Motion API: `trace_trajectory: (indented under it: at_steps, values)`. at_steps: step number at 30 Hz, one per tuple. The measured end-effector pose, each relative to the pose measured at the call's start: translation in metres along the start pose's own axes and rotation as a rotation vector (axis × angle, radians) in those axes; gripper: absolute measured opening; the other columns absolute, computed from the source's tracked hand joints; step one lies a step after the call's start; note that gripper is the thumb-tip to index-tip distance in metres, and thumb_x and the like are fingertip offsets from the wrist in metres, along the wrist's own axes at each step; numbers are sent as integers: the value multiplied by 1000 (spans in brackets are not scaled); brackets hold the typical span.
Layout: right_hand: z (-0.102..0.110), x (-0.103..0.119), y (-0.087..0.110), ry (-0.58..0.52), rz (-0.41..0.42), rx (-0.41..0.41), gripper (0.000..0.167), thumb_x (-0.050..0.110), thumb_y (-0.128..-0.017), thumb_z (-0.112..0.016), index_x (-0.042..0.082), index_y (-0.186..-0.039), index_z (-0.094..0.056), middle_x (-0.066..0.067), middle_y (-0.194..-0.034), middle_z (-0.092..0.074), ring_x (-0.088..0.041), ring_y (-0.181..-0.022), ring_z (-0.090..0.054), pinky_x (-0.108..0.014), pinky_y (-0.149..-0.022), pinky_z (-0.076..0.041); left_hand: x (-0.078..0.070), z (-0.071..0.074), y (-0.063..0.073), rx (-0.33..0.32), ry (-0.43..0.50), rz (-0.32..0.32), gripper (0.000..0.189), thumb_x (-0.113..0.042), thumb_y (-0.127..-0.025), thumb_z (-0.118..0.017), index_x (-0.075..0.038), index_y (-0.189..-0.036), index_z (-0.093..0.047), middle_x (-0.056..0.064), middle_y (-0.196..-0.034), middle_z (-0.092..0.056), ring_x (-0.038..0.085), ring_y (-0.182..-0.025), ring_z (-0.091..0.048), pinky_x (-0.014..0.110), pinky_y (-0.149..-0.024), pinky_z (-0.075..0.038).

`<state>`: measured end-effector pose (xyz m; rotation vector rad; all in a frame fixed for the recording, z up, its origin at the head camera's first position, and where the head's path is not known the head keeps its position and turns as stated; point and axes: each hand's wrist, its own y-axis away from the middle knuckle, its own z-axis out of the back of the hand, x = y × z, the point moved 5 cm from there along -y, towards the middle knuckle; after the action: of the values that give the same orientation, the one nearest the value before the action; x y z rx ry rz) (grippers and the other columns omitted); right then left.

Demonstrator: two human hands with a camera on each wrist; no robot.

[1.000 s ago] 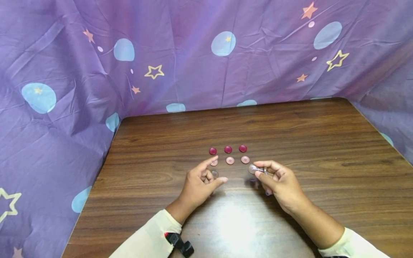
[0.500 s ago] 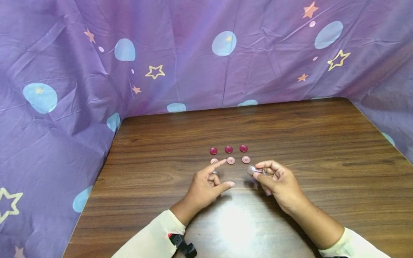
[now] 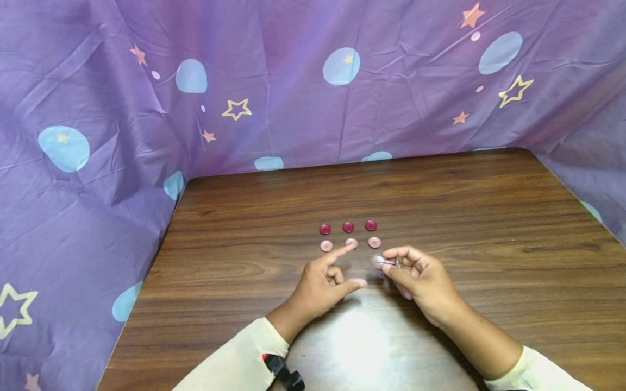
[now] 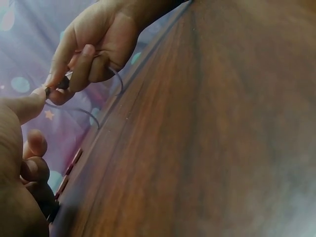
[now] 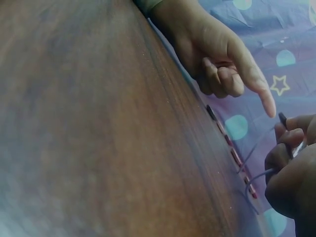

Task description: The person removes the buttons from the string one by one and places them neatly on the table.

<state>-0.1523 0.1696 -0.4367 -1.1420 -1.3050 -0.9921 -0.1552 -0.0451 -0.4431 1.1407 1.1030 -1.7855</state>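
Between thumb and index finger, my right hand [image 3: 423, 282] pinches a greyish button [image 3: 377, 262] above the table. A thin purple cord [image 5: 256, 148] hangs from that hand in the right wrist view, looping toward the table. A second dark piece [image 4: 63, 83] shows among the right fingers in the left wrist view; its kind is unclear. My left hand [image 3: 315, 288] is to the left, index finger and thumb spread toward the held button, other fingers curled, gripping nothing visible. Its index fingertip partly covers the middle pink button [image 3: 349, 241].
Three maroon buttons [image 3: 348, 227] lie in a row, with a row of pink buttons [image 3: 326, 246] nearer me. A dark button [image 5: 211, 112] lies at that group's end in the right wrist view. The brown wooden table [image 3: 235, 217] meets a purple curtain [image 3: 293, 81] behind.
My left hand has moved right, toward the right hand, and now hides the grey button on the table. The right hand keeps its pinch, and its button has shifted slightly left.
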Motion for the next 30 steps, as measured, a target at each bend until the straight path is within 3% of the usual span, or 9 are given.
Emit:
trace_trajectory:
  at_steps: [5, 13, 25, 30]
  values:
    - [-1, -1, 0, -12, 14, 19, 24, -7, -98, -72, 11, -114, -75, 4, -84, -73, -1, -51, -47, -24, -43, -38, 1, -4, -1, 8, 4, 21, 69, -7, -92, -87, 1, -154, -58, 13, -52, -56, -8, -45, -36, 16, -43, -30]
    - [-2, 0, 0, -32, 25, 37, 26, -9, -98, -71, 12, -113, -76, 4, -86, -74, 0, -51, -45, -33, -40, -28, 0, -14, -6, 32, 31, 33, 65, -8, -93, -86, -3, -153, -61, 5, -50, -52, -6, -45, -35, 16, -43, -30]
    - [-4, -2, 1, -35, 2, 63, 29, -8, -99, -70, 16, -112, -76, -1, -87, -78, 1, -50, -47, -31, -38, -28, 2, -18, -10, 27, 63, 47, 61, -8, -93, -87, -3, -150, -64, 12, -50, -53, -5, -44, -37, 16, -43, -30]
    - [-5, -2, 1, -21, -13, 57, 27, -7, -99, -71, 17, -112, -77, 3, -89, -78, 1, -50, -47, -24, -39, -33, 1, -22, -12, 30, 89, 26, 59, -5, -93, -86, 0, -147, -65, 18, -51, -55, -6, -45, -39, 17, -43, -31]
